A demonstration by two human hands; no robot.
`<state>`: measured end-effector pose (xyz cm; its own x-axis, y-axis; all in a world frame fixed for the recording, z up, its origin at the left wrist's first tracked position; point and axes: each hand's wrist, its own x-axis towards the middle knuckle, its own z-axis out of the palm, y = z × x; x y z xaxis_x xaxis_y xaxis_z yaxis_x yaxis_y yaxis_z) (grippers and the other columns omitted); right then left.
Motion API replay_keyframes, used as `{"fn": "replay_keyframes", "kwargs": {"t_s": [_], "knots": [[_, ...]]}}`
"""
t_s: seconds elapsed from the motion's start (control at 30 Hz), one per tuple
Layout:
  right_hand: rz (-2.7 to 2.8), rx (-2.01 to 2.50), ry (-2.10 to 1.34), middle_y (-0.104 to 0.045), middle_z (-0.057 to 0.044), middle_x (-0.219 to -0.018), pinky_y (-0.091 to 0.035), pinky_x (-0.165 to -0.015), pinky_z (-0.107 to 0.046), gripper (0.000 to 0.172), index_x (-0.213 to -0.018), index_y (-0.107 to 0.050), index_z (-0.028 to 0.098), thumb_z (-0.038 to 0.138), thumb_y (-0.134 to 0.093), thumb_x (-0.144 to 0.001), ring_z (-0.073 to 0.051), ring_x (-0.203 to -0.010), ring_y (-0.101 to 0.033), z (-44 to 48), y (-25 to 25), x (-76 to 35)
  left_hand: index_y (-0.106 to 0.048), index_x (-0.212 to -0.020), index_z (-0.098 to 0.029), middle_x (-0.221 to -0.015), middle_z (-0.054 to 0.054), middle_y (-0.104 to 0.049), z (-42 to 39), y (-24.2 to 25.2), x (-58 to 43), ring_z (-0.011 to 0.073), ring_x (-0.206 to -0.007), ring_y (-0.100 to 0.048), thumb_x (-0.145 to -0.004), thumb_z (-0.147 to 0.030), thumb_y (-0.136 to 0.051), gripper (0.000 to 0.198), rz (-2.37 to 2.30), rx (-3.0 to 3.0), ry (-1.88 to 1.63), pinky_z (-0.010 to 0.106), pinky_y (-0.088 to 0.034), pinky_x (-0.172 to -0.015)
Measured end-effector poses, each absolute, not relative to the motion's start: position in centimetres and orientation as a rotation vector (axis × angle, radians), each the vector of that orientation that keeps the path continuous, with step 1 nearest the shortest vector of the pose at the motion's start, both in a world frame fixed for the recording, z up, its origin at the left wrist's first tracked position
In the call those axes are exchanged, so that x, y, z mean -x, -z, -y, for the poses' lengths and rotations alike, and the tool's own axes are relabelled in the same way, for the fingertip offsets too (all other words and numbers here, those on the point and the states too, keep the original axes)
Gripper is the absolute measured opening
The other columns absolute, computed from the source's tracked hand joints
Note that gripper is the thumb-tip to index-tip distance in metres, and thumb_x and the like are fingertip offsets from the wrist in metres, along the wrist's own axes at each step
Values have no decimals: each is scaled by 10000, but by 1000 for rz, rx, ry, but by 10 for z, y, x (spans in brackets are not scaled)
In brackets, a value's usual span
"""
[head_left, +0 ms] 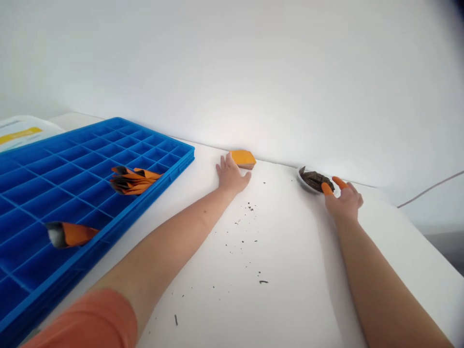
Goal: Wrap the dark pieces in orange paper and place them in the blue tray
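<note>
My left hand (pixel 232 175) reaches to the back of the white table, its fingers spread against the near left side of a stack of orange paper pieces (pixel 243 158). No grip on the stack shows. My right hand (pixel 344 200) is at the right side of a white bowl (pixel 308 186) filled with dark brown, dried leaf-like pieces (pixel 314 180). Orange covers sit on its thumb and index finger, which are apart over the bowl's edge. Nothing shows between them. The bowl's right part is hidden behind the hand.
A blue compartment tray (pixel 186 162) fills the left side. In it lie a bunch of orange packets with dark insides (pixel 136 181) and a single orange packet (pixel 74 234). Dark crumbs (pixel 263 282) are scattered over the white table (pixel 290 309). A wall stands behind; a cord (pixel 431 189) runs at right.
</note>
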<state>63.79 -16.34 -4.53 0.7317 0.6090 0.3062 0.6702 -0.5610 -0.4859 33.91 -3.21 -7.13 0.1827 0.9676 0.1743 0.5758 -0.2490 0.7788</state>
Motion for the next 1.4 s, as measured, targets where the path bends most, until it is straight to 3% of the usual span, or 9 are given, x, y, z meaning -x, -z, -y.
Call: {"fn": "replay_keyframes", "kwargs": {"t_s": [0.17,0.37,0.67,0.87,1.07,1.17,1.3,1.4], "knots": [[984,2331,84,-546,-164,-1520,-133,-1303,-540,563,-1373,-636,197,496,-559,-901,-333,-1574,-270,164,53,-642,-100,-1577,-118,-1707,271,-251,27,71,-337,312,-1627,-215,-939,-260,-558,798,-1377,-1792,-1080,594,-112,-1323],[1048,2320,123,-498,-96,-1610,-25,-1315,-568,482,-1269,-682,227,515,-556,-903,-316,-1610,-200,162,57,-644,-126,-1565,-137,-1703,282,-260,31,71,-334,338,-1618,-235,-937,-188,-562,766,-1293,-1744,-1125,612,-141,-1314],[1108,2298,151,-497,-83,-1615,-40,-1311,-575,481,-1223,-713,242,555,-601,-876,-323,-1609,-195,163,57,-641,-220,-1523,-142,-1648,257,-370,22,79,-337,344,-1573,-321,-900,-186,-605,734,-1287,-1723,-1204,552,-191,-1310],[1111,2242,149,-576,-51,-1549,-92,-1309,-556,446,-1181,-728,272,543,-613,-846,-312,-1585,-262,164,58,-640,-218,-1526,-144,-1660,263,-351,22,82,-338,346,-1597,-266,-903,-198,-596,731,-1275,-1732,-1199,594,-144,-1312],[1274,2220,247,-613,-45,-1505,-32,-1313,-578,319,-1018,-742,274,502,-565,-883,-306,-1574,-303,164,58,-640,-247,-1514,-164,-1679,223,-337,22,83,-340,365,-1615,-203,-885,-172,-614,728,-1274,-1707,-1187,585,-130,-1323],[1326,2208,259,-644,-46,-1465,-42,-1310,-589,302,-963,-734,272,501,-549,-895,-303,-1559,-337,163,59,-641,-309,-1471,-189,-1641,205,-402,21,81,-339,367,-1589,-270,-871,-171,-640,686,-1281,-1697,-1213,591,-166,-1311],[1313,2188,275,-671,-35,-1427,-70,-1304,-596,310,-958,-739,284,528,-573,-863,-307,-1536,-374,163,60,-642,-433,-1351,-178,-1465,196,-572,18,78,-336,322,-1461,-472,-847,-135,-651,551,-1263,-1714,-1273,523,-319,-1254],[1318,2212,248,-674,-42,-1419,-84,-1299,-588,293,-947,-743,289,518,-588,-853,-312,-1540,-364,164,56,-641,-478,-1294,-187,-1354,161,-646,16,77,-333,307,-1385,-539,-827,-108,-657,507,-1244,-1711,-1292,504,-380,-1214]]}}
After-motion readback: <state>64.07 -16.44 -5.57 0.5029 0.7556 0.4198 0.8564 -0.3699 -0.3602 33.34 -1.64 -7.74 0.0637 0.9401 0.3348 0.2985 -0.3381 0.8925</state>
